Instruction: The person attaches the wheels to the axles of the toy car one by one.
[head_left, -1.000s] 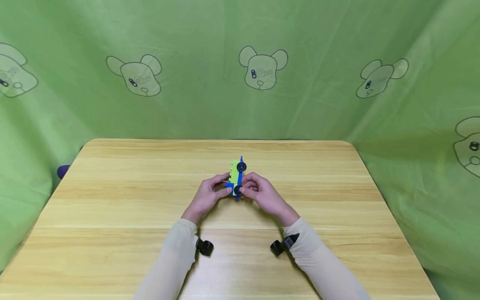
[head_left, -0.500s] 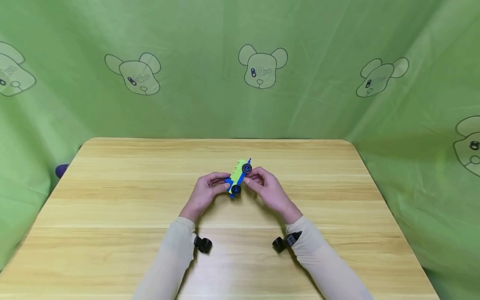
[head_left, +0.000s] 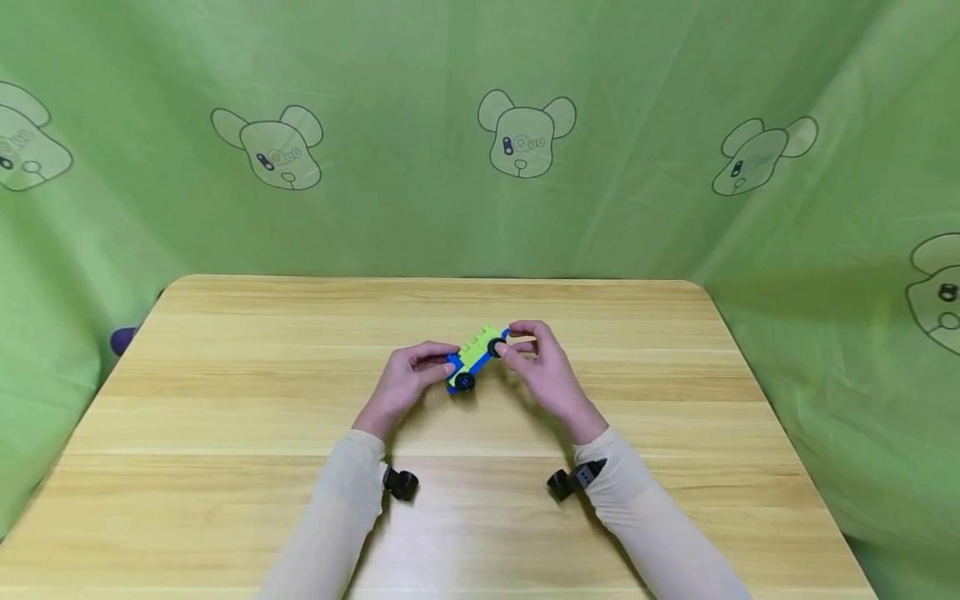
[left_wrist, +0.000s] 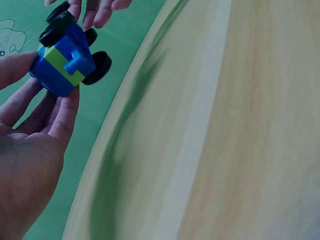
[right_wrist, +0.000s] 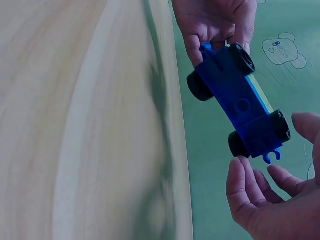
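A small toy car (head_left: pixel 474 352), built of lime-green studded bricks on a blue base with black wheels, is held aslant above the table. My left hand (head_left: pixel 403 382) pinches its blue brick end between thumb and fingers. Around the other end, the fingers of my right hand (head_left: pixel 553 379) are spread loosely. In the right wrist view the car's blue underside (right_wrist: pixel 239 102) faces the camera, with a small forked hook (right_wrist: pixel 272 156) at the near end. One right fingertip meets a wheel (right_wrist: pixel 238 144) there, while other right fingers stand apart from the car.
The light wooden table (head_left: pixel 225 400) lies below both hands. A green curtain (head_left: pixel 405 217) printed with bear heads hangs behind and at the sides. A purple object (head_left: pixel 123 340) shows past the left table edge. Black wrist cameras (head_left: pixel 401 483) sit on both sleeves.
The toy car has turned clockwise from nearly straight away to slanting up to the right. My right hand has shifted from the near wheel to the far end; my left keeps its pinch.
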